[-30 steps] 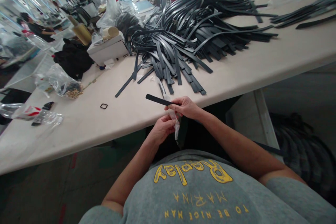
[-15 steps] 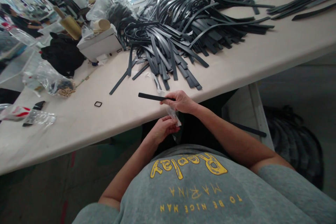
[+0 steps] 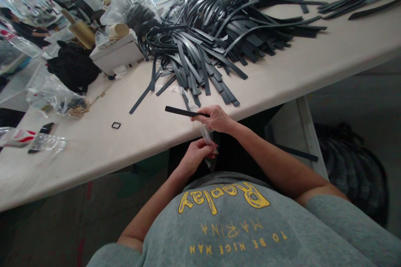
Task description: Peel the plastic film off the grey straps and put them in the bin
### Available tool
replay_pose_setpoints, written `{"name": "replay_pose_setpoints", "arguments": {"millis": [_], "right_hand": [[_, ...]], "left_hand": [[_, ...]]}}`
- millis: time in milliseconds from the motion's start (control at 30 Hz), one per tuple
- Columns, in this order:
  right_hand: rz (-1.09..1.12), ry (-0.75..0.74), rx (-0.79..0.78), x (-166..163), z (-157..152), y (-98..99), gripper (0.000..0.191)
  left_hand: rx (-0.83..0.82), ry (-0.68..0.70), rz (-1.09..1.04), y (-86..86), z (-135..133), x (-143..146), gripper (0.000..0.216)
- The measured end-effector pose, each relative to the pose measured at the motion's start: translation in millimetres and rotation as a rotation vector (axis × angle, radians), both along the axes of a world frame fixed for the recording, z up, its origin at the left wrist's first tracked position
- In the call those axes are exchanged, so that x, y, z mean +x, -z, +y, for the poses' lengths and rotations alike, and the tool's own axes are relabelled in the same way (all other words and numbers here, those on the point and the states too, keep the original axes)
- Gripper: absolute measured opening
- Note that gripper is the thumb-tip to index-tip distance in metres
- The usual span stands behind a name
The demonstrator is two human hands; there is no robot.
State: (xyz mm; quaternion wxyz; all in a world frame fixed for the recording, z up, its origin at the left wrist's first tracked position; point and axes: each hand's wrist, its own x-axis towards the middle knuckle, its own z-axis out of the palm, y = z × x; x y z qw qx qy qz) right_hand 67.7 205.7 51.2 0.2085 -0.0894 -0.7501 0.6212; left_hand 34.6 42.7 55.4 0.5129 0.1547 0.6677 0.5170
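My right hand [image 3: 217, 118] is closed round one end of a flat black strap [image 3: 178, 111], whose free part points left over the table's front edge. Below it, my left hand [image 3: 199, 154] pinches a clear plastic strip [image 3: 207, 137] that runs up past the right hand toward the table. A heap of black straps [image 3: 194, 56] lies just beyond my hands, many ends facing me. To the left rests a small black rectangular ring [image 3: 116, 125].
At the left are a plastic bag of small metal parts [image 3: 77, 106], a black cloth [image 3: 73, 64] and a white box [image 3: 115, 52]. More straps [image 3: 360, 0] lie at the far right. Below the table edge, an open drawer [image 3: 290, 133] juts out.
My left hand has shifted slightly and the plastic strip now stretches straighter between my hands. The right hand keeps its hold on the strap, nearly in place.
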Motion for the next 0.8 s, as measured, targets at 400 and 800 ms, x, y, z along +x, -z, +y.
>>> {"name": "replay_pose_setpoints", "arguments": {"millis": [400,800], "right_hand": [[-0.017,0.275,-0.021,34,10,-4.7,0.039],[-0.11,0.278,0.117,169,-34,-11.2,0.03]], "left_hand": [[0.037,-0.124,-0.223,-1.3,10,-8,0.039],[0.225,-0.385,-0.382,-10.1,51,-3,0.015]]}}
